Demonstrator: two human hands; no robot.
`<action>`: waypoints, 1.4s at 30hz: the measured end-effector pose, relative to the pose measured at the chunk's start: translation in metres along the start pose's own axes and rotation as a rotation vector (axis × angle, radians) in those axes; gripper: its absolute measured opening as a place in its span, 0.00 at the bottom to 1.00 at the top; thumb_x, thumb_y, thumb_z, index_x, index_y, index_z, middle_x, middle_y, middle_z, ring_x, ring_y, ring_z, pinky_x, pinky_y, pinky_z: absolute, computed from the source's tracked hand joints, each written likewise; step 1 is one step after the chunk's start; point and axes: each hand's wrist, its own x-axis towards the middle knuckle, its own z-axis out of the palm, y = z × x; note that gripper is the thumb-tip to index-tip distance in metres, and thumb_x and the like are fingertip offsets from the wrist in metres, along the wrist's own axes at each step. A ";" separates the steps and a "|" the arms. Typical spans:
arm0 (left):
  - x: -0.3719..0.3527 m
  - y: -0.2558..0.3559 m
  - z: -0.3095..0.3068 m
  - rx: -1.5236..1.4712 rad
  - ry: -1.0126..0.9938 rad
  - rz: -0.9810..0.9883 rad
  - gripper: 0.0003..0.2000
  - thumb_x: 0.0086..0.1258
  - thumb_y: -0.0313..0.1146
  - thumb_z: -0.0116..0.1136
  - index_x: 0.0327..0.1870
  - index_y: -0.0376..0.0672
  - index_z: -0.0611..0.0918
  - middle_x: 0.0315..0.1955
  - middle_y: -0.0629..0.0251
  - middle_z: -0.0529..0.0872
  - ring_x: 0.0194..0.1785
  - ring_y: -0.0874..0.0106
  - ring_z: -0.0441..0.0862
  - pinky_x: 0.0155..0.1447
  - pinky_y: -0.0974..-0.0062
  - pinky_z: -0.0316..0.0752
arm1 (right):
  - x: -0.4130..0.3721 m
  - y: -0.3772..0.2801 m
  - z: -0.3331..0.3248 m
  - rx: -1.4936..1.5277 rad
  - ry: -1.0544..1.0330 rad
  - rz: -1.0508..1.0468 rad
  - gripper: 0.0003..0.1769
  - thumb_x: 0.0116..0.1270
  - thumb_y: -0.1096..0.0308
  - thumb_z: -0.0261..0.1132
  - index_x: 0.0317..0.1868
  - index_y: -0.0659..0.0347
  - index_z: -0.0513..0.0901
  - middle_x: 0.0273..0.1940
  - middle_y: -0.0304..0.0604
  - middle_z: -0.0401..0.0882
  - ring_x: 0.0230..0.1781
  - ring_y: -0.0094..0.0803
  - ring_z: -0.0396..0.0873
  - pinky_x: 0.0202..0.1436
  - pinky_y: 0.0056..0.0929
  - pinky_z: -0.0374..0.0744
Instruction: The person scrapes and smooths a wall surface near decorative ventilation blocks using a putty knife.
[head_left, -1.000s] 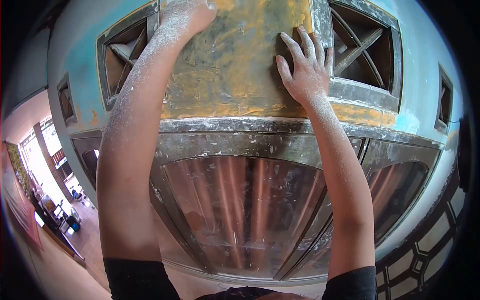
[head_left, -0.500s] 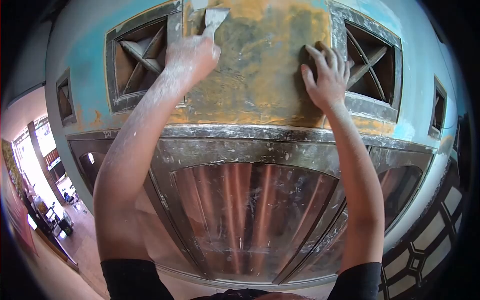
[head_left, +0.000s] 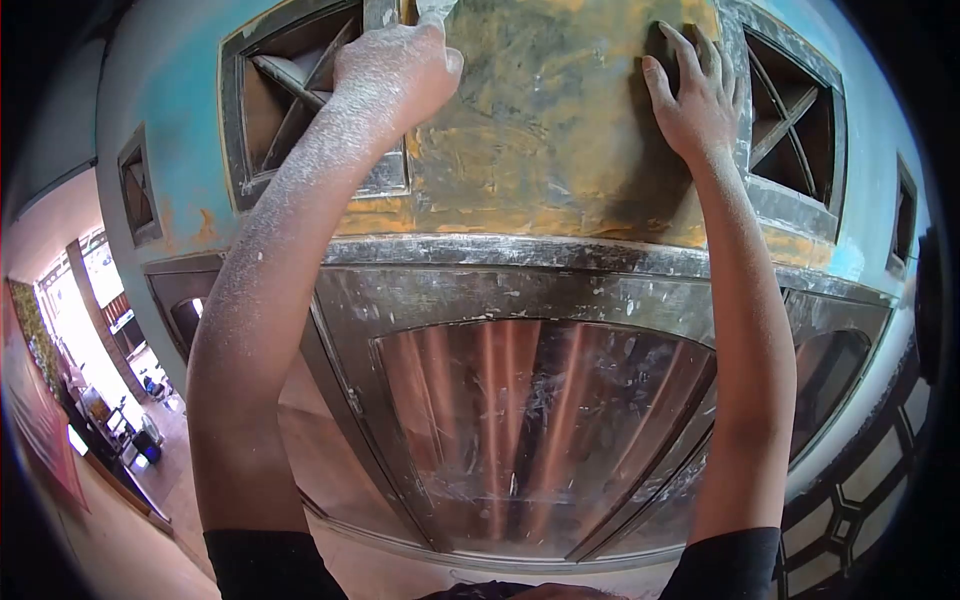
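My left hand (head_left: 398,72), dusted with white powder like its forearm, is closed around a putty knife (head_left: 436,10). Only part of the metal blade shows at the top edge of the view, and the handle is hidden in the fist. The blade is over the upper left of a wall panel (head_left: 540,130) patched in ochre and grey-brown. Across the panel, my right hand (head_left: 700,100) rests on its right side with fingers spread, beside the right vent's frame. Nothing is in that hand.
Vents with crossed bars flank the panel, one left (head_left: 290,100) and one right (head_left: 795,120). Beneath runs a scuffed wooden ledge (head_left: 500,250) above glazed doors (head_left: 540,420) with reddish curtains behind. A bright doorway (head_left: 75,310) opens at far left.
My left hand has moved up the panel with the putty knife, whose blade now partly leaves the view. My right hand also sits higher. The camera view has shifted slightly.
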 end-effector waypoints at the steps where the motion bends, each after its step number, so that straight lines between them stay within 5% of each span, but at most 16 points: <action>1: 0.002 -0.003 0.000 0.015 -0.001 0.008 0.24 0.78 0.42 0.45 0.68 0.39 0.77 0.46 0.44 0.90 0.51 0.50 0.89 0.59 0.48 0.82 | -0.001 0.002 0.000 -0.001 -0.002 0.000 0.31 0.77 0.37 0.54 0.77 0.28 0.69 0.80 0.44 0.63 0.82 0.46 0.57 0.84 0.56 0.49; 4: 0.007 0.003 -0.011 -0.002 -0.069 0.015 0.23 0.77 0.43 0.45 0.65 0.39 0.80 0.46 0.44 0.90 0.50 0.49 0.89 0.58 0.48 0.82 | -0.006 0.003 -0.002 0.032 -0.013 0.005 0.31 0.78 0.37 0.53 0.78 0.27 0.68 0.80 0.43 0.63 0.82 0.45 0.57 0.84 0.56 0.49; 6: 0.010 0.011 -0.013 -0.077 0.055 -0.053 0.23 0.74 0.41 0.51 0.60 0.32 0.82 0.48 0.42 0.90 0.54 0.48 0.88 0.62 0.52 0.80 | -0.004 0.003 -0.002 -0.003 0.001 0.011 0.31 0.78 0.37 0.53 0.78 0.27 0.68 0.80 0.42 0.63 0.82 0.45 0.57 0.84 0.55 0.49; 11: 0.005 0.002 0.001 0.009 0.132 0.029 0.20 0.77 0.42 0.50 0.55 0.37 0.86 0.47 0.47 0.91 0.52 0.54 0.91 0.56 0.48 0.84 | -0.006 0.000 -0.002 -0.006 -0.029 0.045 0.32 0.78 0.36 0.52 0.79 0.28 0.66 0.81 0.43 0.60 0.84 0.46 0.54 0.84 0.59 0.48; 17: 0.030 -0.005 0.008 0.016 0.093 0.010 0.24 0.76 0.45 0.47 0.64 0.39 0.80 0.47 0.43 0.90 0.52 0.49 0.89 0.59 0.49 0.83 | -0.007 0.001 0.000 -0.014 -0.053 0.051 0.33 0.78 0.36 0.50 0.80 0.28 0.65 0.82 0.43 0.58 0.85 0.46 0.51 0.84 0.63 0.46; 20: 0.027 0.005 -0.026 -0.086 -0.032 -0.075 0.22 0.74 0.42 0.51 0.59 0.33 0.83 0.49 0.42 0.89 0.56 0.51 0.88 0.62 0.53 0.80 | -0.008 0.003 0.001 -0.010 -0.049 0.032 0.33 0.79 0.36 0.50 0.80 0.29 0.64 0.82 0.43 0.58 0.85 0.45 0.50 0.84 0.62 0.46; 42: 0.059 -0.004 -0.034 -0.130 0.051 -0.041 0.24 0.75 0.44 0.49 0.56 0.33 0.86 0.54 0.44 0.89 0.59 0.52 0.87 0.65 0.54 0.78 | -0.010 -0.002 -0.005 -0.002 -0.080 0.082 0.32 0.79 0.39 0.51 0.80 0.30 0.65 0.82 0.41 0.58 0.85 0.43 0.50 0.84 0.62 0.46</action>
